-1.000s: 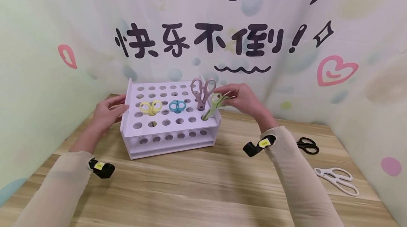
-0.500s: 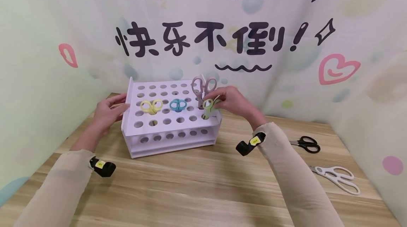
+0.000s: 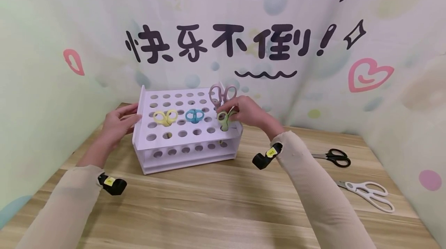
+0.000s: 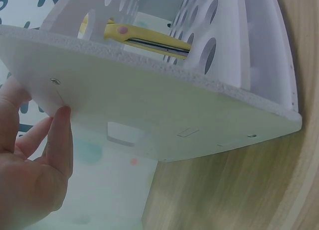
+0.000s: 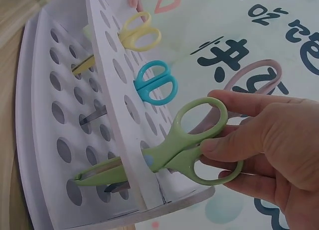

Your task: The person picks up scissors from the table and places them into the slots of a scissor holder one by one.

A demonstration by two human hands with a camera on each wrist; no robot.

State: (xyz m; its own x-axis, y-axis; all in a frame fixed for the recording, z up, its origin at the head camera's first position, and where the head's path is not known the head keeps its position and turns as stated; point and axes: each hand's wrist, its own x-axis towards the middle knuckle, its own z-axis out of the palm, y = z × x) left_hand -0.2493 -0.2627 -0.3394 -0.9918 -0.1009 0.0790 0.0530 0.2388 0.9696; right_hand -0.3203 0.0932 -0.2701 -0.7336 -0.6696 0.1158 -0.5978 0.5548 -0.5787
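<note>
My right hand (image 3: 248,112) pinches the handles of green scissors (image 5: 167,153), whose blades pass down through a hole at the right end of the white rack (image 3: 188,140). In the right wrist view their tip is at a hole of the lower shelf. My left hand (image 3: 120,124) touches the rack's left end panel with its fingertips (image 4: 62,115). Yellow scissors (image 3: 165,117) and teal scissors (image 3: 194,115) stand in rack holes, handles up. Mauve scissors (image 3: 223,95) stand behind the green ones, partly hidden by my right hand.
Black scissors (image 3: 337,158) and white scissors (image 3: 371,194) lie on the wooden table (image 3: 209,210) right of the rack, their blades partly behind my right sleeve. A printed cloth (image 3: 313,94) hangs behind the table.
My right hand has moved left and slightly down with the green scissors, which have gone from slanted to more upright and deeper in the hole. The left hand keeps its place.
</note>
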